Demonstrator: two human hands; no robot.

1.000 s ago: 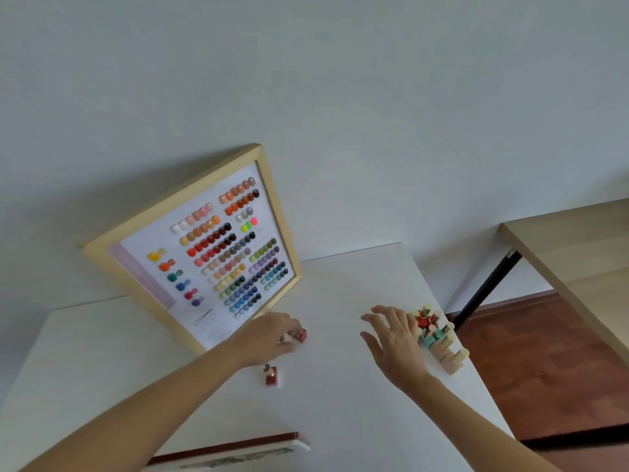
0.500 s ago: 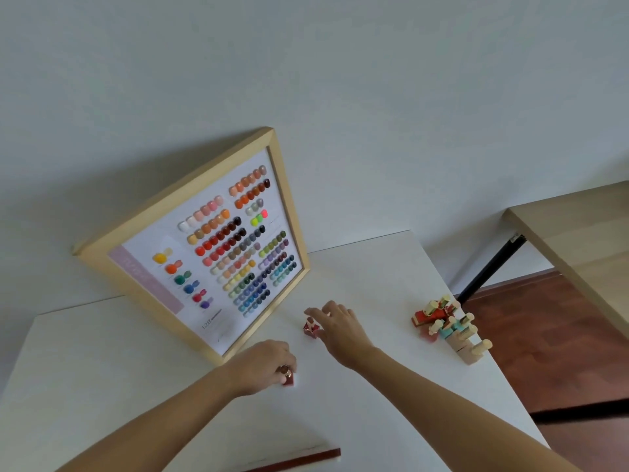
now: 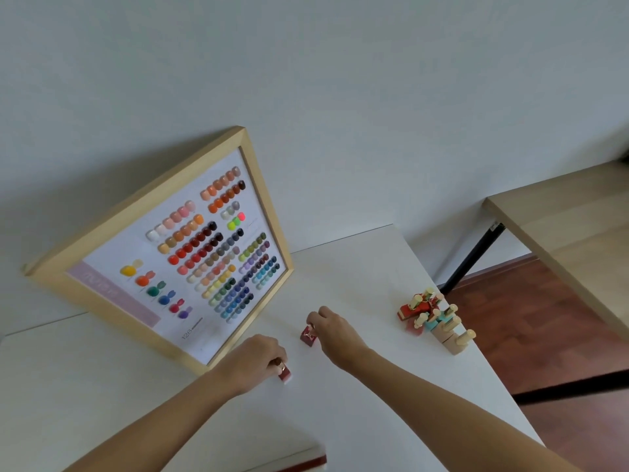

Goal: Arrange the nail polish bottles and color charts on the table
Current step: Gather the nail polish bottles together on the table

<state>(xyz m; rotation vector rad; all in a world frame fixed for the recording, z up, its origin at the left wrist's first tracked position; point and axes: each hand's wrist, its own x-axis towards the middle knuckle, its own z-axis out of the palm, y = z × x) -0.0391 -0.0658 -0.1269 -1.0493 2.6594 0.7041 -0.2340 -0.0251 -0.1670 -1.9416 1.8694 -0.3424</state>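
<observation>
Since 1 s ago, right hand [image 3: 335, 332] has left the bottle cluster [image 3: 434, 320] at the table's right edge and crossed to the dark red bottle [image 3: 308, 335] mid-table; left hand [image 3: 253, 361] has dropped from that bottle to the nearer red bottle [image 3: 284, 372].

Head view only. Right fingers curl down over the dark red bottle's top, pinching it; the cap is hidden under them, only the square glass body shows. Left fingers are bunched tight around the red bottle's gold-ish cap; its red body w/ a pale base pokes out at the thumb side. Both bottles stand on the table [image 3: 357, 267], white, matte, smooth.

Chart [image 3: 163, 253]: square, pale wood frame, white card w/ rows of glossy nail-shaped swatches in many colours, a pink strip along one side. It leans tilted vs the wall [image 3: 306, 80], bottom edge on the table, just beyond both hands. Small print on it is too blurred to read, bar "128".

Cluster: red, teal and beige bodies w/ cream caps, packed close; count unclear.

Bottom edge: a second flat item w/ a red border [image 3: 306, 463], mostly cut off. Right: wooden table [image 3: 561, 240], black leg, partly out of frame.
</observation>
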